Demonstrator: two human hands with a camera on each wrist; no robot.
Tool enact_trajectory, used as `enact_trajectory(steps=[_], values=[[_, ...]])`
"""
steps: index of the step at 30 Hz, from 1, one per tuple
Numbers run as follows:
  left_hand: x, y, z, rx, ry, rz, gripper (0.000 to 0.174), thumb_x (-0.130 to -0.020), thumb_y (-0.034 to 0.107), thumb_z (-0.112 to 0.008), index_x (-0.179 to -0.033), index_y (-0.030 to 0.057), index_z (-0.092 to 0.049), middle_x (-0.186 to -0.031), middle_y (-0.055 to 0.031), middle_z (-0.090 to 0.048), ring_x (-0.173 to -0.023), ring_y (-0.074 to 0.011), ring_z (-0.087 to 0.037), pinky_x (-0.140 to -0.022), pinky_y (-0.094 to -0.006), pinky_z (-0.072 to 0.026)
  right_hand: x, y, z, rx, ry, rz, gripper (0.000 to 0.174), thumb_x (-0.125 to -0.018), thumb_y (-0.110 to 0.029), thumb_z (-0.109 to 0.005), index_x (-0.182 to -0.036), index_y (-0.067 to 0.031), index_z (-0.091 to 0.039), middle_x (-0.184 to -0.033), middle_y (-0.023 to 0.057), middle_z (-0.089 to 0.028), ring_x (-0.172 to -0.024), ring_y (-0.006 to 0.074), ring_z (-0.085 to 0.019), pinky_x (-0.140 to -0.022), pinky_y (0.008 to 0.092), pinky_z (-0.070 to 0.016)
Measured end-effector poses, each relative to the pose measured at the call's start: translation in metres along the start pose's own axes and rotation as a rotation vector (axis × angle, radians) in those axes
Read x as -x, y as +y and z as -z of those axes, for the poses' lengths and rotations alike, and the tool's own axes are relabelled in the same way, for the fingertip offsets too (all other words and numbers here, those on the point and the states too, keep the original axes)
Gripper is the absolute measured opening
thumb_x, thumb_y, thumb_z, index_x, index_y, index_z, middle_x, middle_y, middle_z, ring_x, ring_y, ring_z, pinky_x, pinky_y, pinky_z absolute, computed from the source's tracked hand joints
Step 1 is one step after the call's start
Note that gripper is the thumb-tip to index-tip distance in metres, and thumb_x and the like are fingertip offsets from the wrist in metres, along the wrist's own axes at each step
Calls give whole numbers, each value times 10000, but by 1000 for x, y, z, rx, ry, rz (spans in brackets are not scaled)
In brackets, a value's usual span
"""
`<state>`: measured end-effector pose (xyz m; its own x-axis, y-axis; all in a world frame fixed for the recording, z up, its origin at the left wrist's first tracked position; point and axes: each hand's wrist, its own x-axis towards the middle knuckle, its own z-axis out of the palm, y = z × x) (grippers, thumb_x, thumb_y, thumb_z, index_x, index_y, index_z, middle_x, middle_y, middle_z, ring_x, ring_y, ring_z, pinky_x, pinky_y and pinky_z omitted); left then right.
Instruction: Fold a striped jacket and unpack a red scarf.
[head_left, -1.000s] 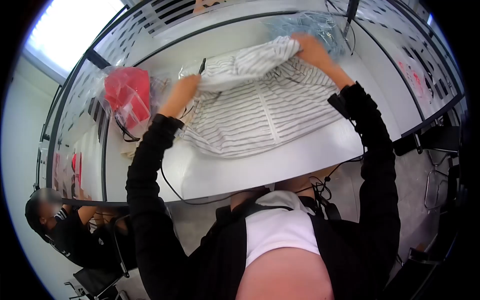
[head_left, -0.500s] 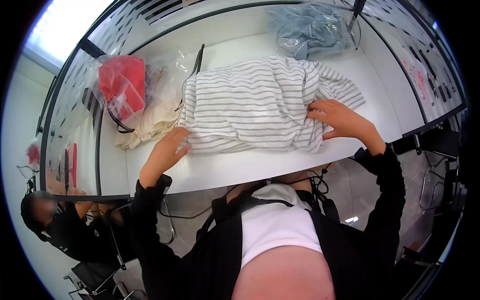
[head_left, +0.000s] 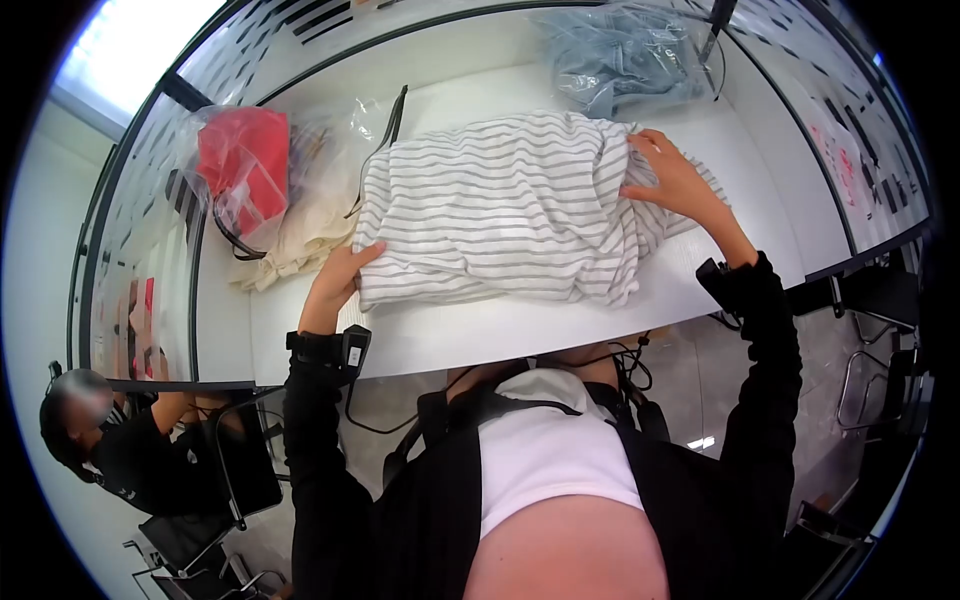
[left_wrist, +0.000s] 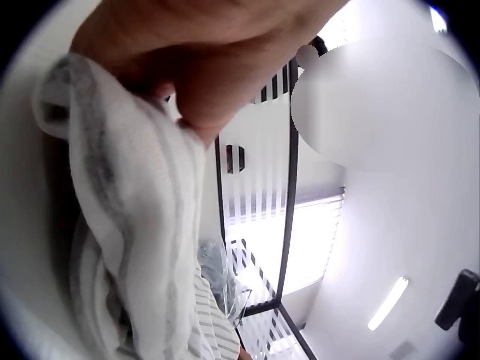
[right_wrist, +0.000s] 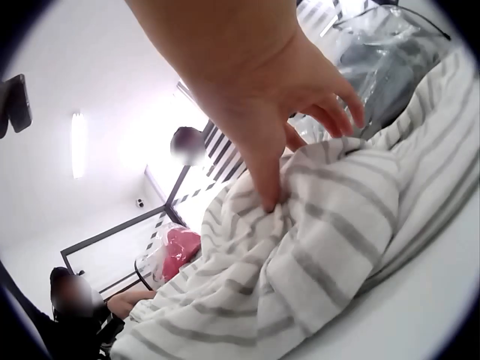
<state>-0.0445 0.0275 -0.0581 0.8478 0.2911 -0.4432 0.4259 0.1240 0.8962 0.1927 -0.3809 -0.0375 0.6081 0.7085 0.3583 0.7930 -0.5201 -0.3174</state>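
A white shirt with grey stripes (head_left: 490,205) lies folded into a rough rectangle on the white table, its right side bunched and a striped part sticking out beyond. At the left edge of the shirt my left hand (head_left: 338,280) pinches the cloth, thumb on top and fingers underneath. The left wrist view shows the striped cloth (left_wrist: 139,202) rising in a fold to that hand. My right hand (head_left: 682,182) rests on the bunched right side with fingers spread. In the right wrist view its thumb and fingertips touch the creased cloth (right_wrist: 341,199).
A clear bag with something red (head_left: 245,160) stands at the left, beside cream cloth (head_left: 300,245). Blue cloth in a clear bag (head_left: 625,65) lies at the back right. Dark-framed partitions edge the table (head_left: 440,340). Another person (head_left: 150,450) sits at the lower left.
The shirt was lifted and spread by both hands, then laid down folded. Since then my left hand has taken its left edge, and my right hand has moved up along the right side.
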Motion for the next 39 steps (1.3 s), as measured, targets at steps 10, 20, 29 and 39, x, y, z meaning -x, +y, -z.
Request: enact_trajectory(steps=[10,20,29,39], values=[[29,-1,24,566,177,-153,375,-789,212,-596,-1097,14,-512,-1063,-105,-568,-985,-224,-556,-847,-344,-459,-55,39,19,-781,-283,-127,104,-736,-40,-593,-777,-40,-497,-755,-26,-511,-694,50,-440,-640,202,-373],[79,77,-67,144,235,-530,320,-785,167,-592,-1058,11,-528,-965,-92,-591,-842,-153,-588,-701,-283,-481,-25,79,13,93,-230,-93,92,-726,-59,-588,-724,-11,-509,-679,138,-577,-679,270,-582,-600,323,-451],[-4,105,-256,-864,-463,-818,694,-813,430,-559,-1285,-16,-315,-1366,-270,-246,-1262,-373,-286,-1020,-369,-273,17,39,31,-191,-159,-204,145,-796,-133,-575,-829,7,-558,-768,136,-618,-690,251,-604,-632,320,-463],[-24,51,-148,-721,-37,-190,703,-787,439,-606,-1194,-94,-395,-1149,-224,-489,-1035,-259,-508,-903,-318,-388,28,52,15,-504,-235,-650,551,-721,-371,-694,-985,97,-570,-904,166,-628,-784,211,-606,-669,294,-466]])
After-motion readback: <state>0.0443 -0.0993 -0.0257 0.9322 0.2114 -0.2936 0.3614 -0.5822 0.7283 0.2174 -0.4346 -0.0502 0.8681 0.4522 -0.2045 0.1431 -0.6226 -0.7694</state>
